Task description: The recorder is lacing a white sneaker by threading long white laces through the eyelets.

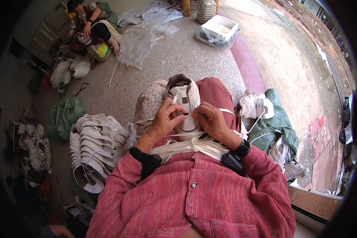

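A white shoe upper (182, 94) with a brown collar lies across my lap between my thighs, its toe toward me. My left hand (166, 117) is at its left side, thumb and forefinger pinched over the tongue area. A white shoelace (175, 97) sticks up from behind those fingers. On the opposite side, my right hand (212, 119) has its fingertips pressed together at the eyelet edge; whatever they grip is too small to make out. A bundle of loose white laces (186, 147) rests on my lap below both wrists.
Stacked white shoe uppers (93, 139) stand at my left, beside a green sack (67, 115). More uppers (256, 106) lie on a green sheet (277, 119) at my right. Ahead are a white tub (219, 29) and clear plastic (139, 45). Another person (89, 23) sits far left.
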### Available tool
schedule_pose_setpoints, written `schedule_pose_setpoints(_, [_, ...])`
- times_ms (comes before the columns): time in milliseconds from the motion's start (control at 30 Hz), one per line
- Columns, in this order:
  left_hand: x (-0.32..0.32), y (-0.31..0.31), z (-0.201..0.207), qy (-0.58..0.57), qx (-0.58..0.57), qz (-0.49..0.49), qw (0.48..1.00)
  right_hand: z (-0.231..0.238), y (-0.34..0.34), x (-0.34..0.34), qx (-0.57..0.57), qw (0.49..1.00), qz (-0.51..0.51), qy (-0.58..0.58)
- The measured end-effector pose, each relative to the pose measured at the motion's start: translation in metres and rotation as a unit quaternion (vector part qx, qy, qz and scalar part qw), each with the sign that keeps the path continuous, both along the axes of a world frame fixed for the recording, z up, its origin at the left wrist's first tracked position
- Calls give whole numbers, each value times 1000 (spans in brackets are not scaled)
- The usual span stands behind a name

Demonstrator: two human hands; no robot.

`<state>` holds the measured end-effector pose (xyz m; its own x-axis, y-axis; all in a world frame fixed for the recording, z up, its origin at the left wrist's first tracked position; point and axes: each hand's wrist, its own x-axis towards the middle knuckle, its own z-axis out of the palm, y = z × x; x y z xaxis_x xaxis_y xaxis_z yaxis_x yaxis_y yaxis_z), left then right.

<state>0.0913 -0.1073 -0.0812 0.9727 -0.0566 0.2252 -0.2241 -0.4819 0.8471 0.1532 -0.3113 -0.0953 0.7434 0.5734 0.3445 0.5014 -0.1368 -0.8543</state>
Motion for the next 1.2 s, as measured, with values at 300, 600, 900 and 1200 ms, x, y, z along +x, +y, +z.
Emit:
schedule_pose_setpoints(300, [-2,1,-1,10,-22,-11,1000,7,0,3,-115,980,-2,-163])
schedule_pose_setpoints(600, [-1,2,-1,19,-31,-14,999,7,4,14,-7,990,82,114])
schedule_pose_setpoints(900, [-3,2,-2,10,-25,3,1000,11,10,14,-175,974,51,-133])
schedule_pose_setpoints(1200, [-6,2,2,-7,-3,22,1000,20,9,14,-221,965,36,-140])
